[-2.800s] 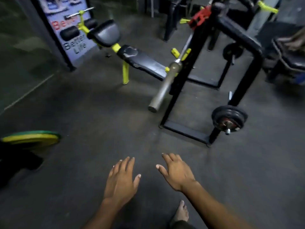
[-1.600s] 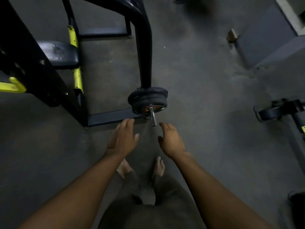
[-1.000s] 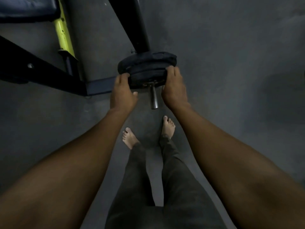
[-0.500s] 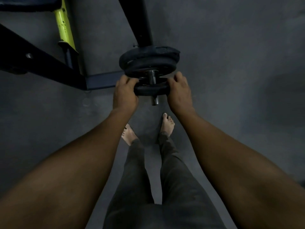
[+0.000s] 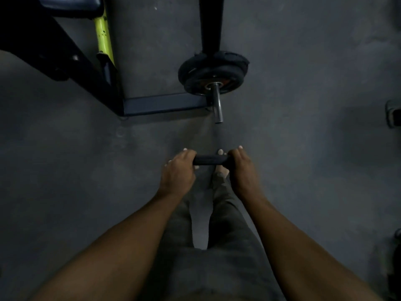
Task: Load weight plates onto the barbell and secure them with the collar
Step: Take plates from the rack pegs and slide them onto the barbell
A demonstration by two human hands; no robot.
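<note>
A small black weight plate is seen edge-on between both hands, above my feet. My left hand grips its left rim and my right hand grips its right rim. Farther ahead, a steel storage peg sticks out of the black rack post, its outer length bare. Two or three larger black plates remain stacked at the peg's base. The barbell and the collar are out of view.
The rack's black base bar lies on the grey floor left of the peg. A yellow bench leg and a dark bench pad stand at the upper left. Dark equipment pieces sit at the right edge.
Both hands slid the small plate off the storage peg and drew it back toward my body. The peg's end now stands bare and the view has pulled away from the rack.
</note>
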